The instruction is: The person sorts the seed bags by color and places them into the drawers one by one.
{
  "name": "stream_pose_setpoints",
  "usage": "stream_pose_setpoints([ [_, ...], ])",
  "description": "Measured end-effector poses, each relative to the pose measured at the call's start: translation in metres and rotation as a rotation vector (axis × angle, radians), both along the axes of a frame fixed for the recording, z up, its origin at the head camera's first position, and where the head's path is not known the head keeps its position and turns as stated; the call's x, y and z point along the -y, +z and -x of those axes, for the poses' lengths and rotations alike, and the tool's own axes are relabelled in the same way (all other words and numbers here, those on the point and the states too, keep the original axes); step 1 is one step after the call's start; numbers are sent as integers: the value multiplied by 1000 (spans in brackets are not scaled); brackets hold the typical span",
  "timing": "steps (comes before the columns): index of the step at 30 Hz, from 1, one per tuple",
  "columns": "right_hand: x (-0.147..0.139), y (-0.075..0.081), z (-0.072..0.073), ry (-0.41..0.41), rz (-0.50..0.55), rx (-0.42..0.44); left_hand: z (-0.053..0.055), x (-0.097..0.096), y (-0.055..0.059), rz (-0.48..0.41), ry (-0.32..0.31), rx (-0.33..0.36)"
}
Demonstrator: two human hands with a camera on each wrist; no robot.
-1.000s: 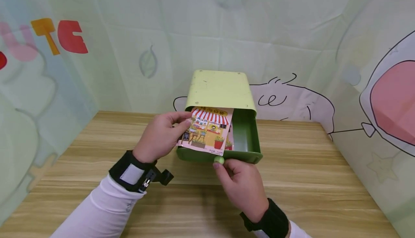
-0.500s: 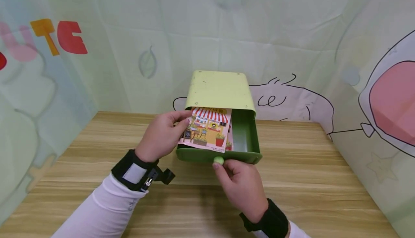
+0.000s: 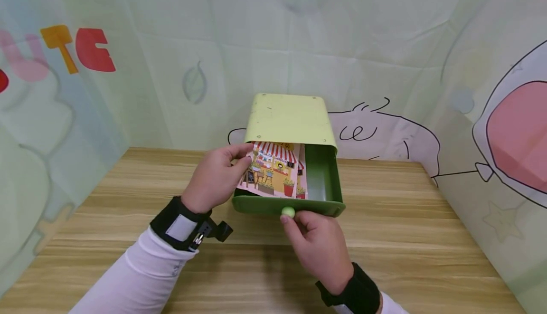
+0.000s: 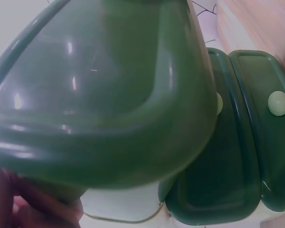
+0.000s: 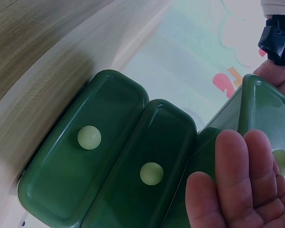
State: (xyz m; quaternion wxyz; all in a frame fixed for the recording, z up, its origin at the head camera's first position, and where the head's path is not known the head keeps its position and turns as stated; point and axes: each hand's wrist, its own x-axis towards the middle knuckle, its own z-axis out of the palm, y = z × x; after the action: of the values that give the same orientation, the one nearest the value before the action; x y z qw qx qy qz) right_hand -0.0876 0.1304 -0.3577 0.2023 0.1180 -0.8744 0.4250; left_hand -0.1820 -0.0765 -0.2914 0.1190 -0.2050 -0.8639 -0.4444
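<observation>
A small cabinet with a pale yellow-green top has its green top drawer pulled out. My left hand pinches the left edge of a flat pink packet, printed with a shop front under a striped awning. That packet lies in the drawer's left part, its far end under the cabinet top. Partly covered beneath it is a similar packet. At the drawer's front, my right hand holds the round light-green knob between thumb and fingers. In the left wrist view the drawer front hides the packets.
Two lower drawers show in the right wrist view, a middle one and a bottom one, both pushed in. The cabinet stands on a wood-grain table, close to a printed cloth backdrop.
The upper packet has slid back and down into the drawer, its front edge now behind the drawer front. My left hand moved slightly with it; the right hand stays at the knob.
</observation>
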Motion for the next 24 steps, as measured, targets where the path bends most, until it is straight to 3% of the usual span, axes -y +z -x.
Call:
stream_pose_setpoints([
  [24,0,0,0,-1,-8,-28,-3,-9,4,151,60,-89],
])
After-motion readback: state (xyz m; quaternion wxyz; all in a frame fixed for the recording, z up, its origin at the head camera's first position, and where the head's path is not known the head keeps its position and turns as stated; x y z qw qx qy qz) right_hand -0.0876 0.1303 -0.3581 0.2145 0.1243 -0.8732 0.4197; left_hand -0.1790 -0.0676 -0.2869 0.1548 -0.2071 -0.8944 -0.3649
